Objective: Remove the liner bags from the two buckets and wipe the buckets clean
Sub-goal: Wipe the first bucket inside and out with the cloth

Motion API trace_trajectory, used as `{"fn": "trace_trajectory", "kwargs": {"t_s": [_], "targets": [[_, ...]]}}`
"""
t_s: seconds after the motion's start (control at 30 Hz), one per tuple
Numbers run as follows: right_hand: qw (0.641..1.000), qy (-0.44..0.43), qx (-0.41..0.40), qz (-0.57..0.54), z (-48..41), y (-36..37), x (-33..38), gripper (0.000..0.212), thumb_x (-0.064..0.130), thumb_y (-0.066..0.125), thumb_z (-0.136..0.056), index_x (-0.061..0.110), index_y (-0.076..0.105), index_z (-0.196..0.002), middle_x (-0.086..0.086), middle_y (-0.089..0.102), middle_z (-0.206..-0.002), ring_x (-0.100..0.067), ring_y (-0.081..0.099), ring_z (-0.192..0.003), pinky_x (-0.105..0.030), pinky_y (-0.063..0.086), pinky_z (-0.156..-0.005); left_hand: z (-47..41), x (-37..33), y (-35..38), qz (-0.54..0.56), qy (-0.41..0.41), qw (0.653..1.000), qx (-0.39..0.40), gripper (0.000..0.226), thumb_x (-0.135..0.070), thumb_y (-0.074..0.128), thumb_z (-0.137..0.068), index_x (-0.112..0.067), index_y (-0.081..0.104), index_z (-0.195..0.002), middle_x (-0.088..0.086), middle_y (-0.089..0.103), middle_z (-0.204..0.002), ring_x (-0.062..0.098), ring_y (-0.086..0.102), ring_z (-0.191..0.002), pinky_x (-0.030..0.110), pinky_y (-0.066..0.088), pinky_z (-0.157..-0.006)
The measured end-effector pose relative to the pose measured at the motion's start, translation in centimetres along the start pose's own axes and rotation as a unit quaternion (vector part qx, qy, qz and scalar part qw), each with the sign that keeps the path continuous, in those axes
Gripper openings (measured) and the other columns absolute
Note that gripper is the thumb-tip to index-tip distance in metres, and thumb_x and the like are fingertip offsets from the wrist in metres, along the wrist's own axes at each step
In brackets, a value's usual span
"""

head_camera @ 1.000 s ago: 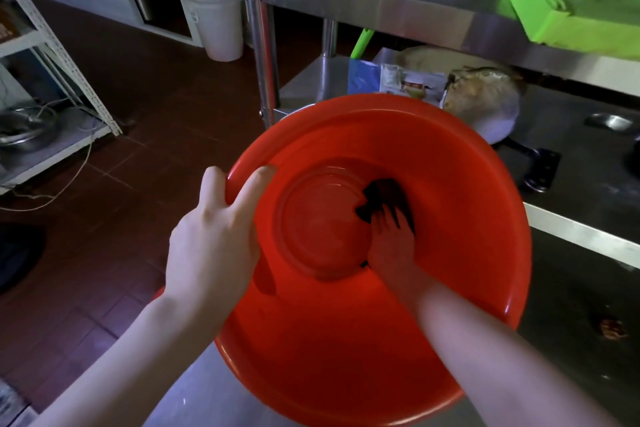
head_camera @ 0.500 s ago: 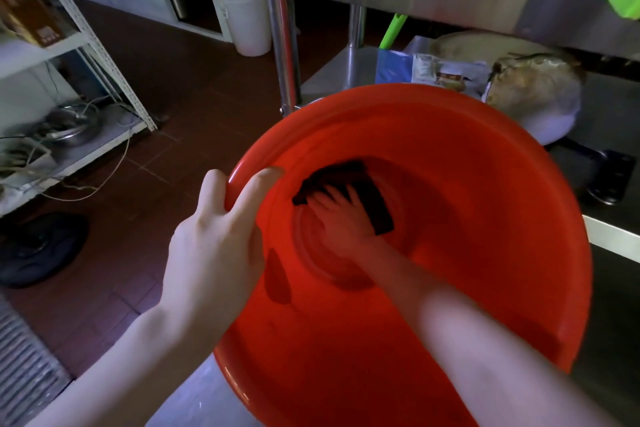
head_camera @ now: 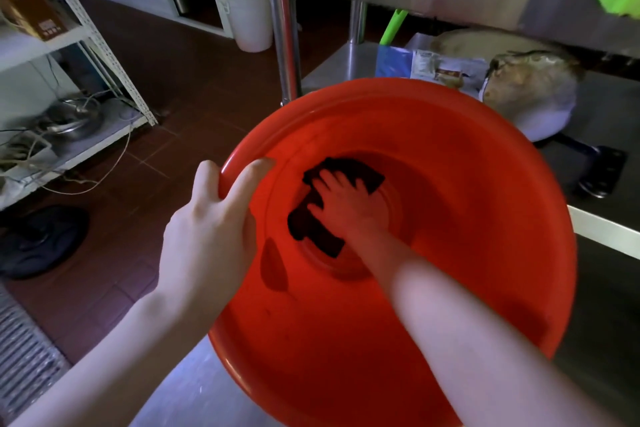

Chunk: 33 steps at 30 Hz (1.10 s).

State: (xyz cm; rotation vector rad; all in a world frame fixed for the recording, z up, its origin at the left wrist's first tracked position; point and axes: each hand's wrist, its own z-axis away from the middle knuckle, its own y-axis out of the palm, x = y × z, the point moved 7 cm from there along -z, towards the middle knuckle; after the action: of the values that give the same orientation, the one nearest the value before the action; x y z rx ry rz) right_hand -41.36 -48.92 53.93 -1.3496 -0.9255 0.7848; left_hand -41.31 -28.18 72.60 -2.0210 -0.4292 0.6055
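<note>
Single head-worn view looks steeply down, close, into the red bucket [head_camera: 450,288].

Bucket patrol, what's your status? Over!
Left hand gripping bucket rim. Right hand pressing dark cloth on bucket bottom. No liner bag inside. Nothing in the way.
</note>
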Motion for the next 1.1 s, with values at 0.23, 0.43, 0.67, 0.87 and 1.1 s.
{"fn": "trace_trajectory", "kwargs": {"t_s": [0.23,0.43,0.67,0.87,1.1], "targets": [[0.990,0.136,-0.015,-0.024,4.2,0.1,-7.6,0.071,0.033,0.051,-0.094,0.027,0.013,-0.154,0.003,0.016,-0.159,-0.025,0.019,-0.144,-0.046,0.034,-0.109,0.0,-0.1,-0.1,0.009,-0.002,1.000,-0.007,0.064,0.003,0.058,-0.078,-0.026,0.051,-0.134,0.011,0.037,-0.092,0.029,0.037,-0.043,0.038,0.046,-0.042],[0.986,0.161,0.024,0.032,9.0,2.5,-7.2,0.050,0.010,0.039,-0.097,0.016,0.030,-0.146,-0.007,0.025,-0.153,-0.035,0.024,-0.140,-0.040,0.040,-0.105,0.9,-1.0,-0.5,0.013,-0.001,1.000,-0.024,0.064,0.003,0.057,-0.077,-0.027,0.052,-0.132,0.011,0.036,-0.091,0.028,0.035,-0.043,0.038,0.045,-0.041],[0.984,-0.002,0.169,0.058,11.3,5.2,-3.0,0.045,0.012,0.048,-0.093,0.008,0.042,-0.137,-0.009,0.043,-0.141,-0.025,0.034,-0.134,-0.038,0.029,-0.106,2.3,-2.5,-1.0,0.015,0.003,0.999,-0.029,0.065,0.003,0.057,-0.077,-0.030,0.048,-0.132,0.011,0.036,-0.092,0.029,0.037,-0.044,0.035,0.042,-0.043],[0.991,0.009,0.072,-0.110,14.1,-0.5,-1.3,0.040,-0.001,0.051,-0.085,0.010,0.055,-0.123,-0.013,0.048,-0.128,-0.034,0.053,-0.109,-0.035,0.035,-0.095,4.6,0.2,-1.3,0.037,-0.037,0.999,-0.003,0.063,0.003,0.054,-0.085,-0.027,0.045,-0.139,0.011,0.035,-0.095,0.027,0.039,-0.044,0.039,0.046,-0.044],[0.963,-0.023,-0.133,-0.234,20.4,-14.9,0.1,0.049,-0.017,0.047,-0.075,0.006,0.060,-0.116,-0.011,0.052,-0.124,-0.030,0.053,-0.113,-0.035,0.042,-0.096,6.0,-0.4,-1.4,0.083,-0.092,0.992,0.023,0.070,0.003,0.046,-0.086,-0.036,0.030,-0.141,0.008,0.032,-0.102,0.024,0.047,-0.055,0.030,0.040,-0.043]]}}
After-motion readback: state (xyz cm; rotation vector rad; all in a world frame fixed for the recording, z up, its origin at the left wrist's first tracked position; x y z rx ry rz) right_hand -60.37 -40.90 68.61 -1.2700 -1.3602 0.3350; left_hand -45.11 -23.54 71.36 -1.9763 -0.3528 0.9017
